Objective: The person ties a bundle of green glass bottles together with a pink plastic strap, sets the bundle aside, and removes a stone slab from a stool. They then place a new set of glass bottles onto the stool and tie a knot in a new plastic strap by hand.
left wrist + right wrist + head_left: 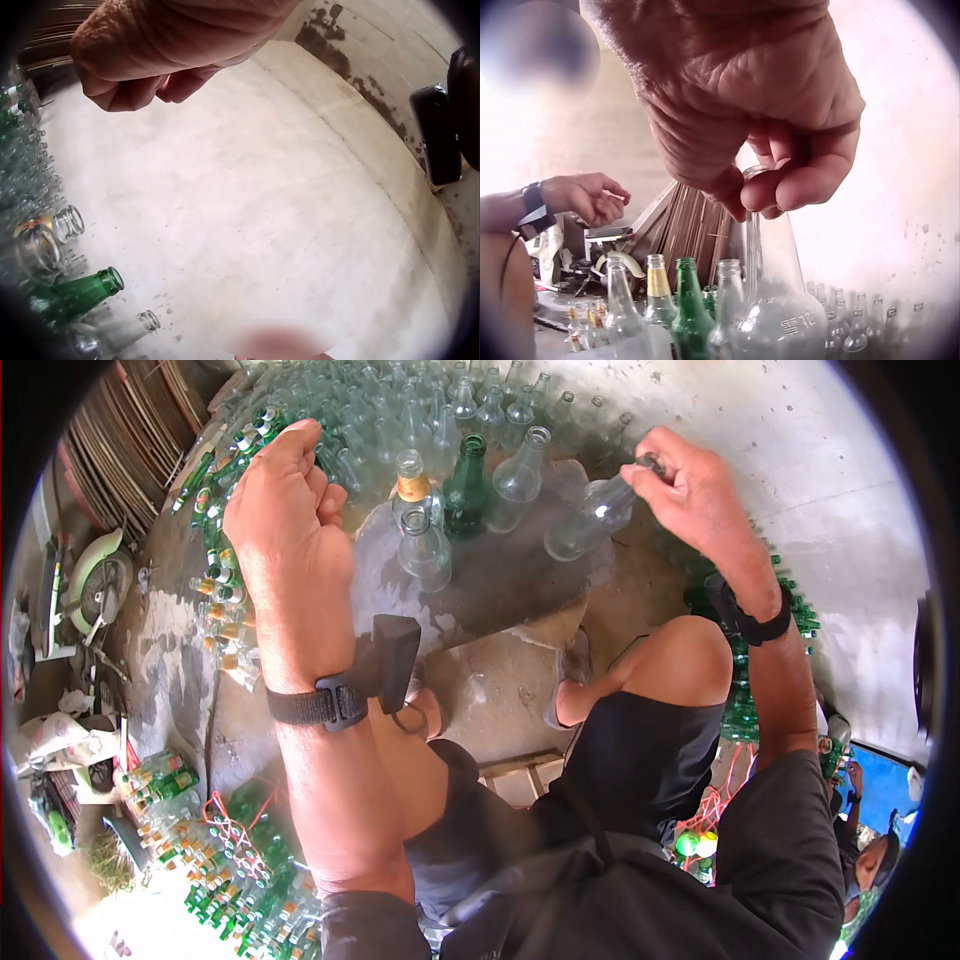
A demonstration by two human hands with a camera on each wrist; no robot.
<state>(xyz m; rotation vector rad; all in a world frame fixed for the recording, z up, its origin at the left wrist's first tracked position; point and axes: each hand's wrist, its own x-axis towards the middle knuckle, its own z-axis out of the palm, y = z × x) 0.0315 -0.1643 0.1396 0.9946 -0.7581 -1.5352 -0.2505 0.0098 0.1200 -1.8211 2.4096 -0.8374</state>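
My right hand (pixel 690 485) pinches the neck of a clear glass bottle (pixel 590 518) and holds it tilted above the floor; the right wrist view shows the fingers (pixel 795 184) round its mouth, with the clear bottle (pixel 776 300) hanging below. My left hand (pixel 285 495) hovers raised, fingers loosely curled and holding nothing (pixel 150 75). Between the hands stand a dark green bottle (pixel 465 485), a clear bottle with a yellow neck label (pixel 413 485), and two plain clear bottles (pixel 424 545) (pixel 520 470).
Several clear and green bottles (pixel 400 400) crowd the floor beyond. More labelled bottles (pixel 225 590) lie at the left and netted ones at lower left (pixel 230 860). A stack of sheets (pixel 130 440) and a fan (pixel 95 585) sit far left. My knees (pixel 690 655) are below.
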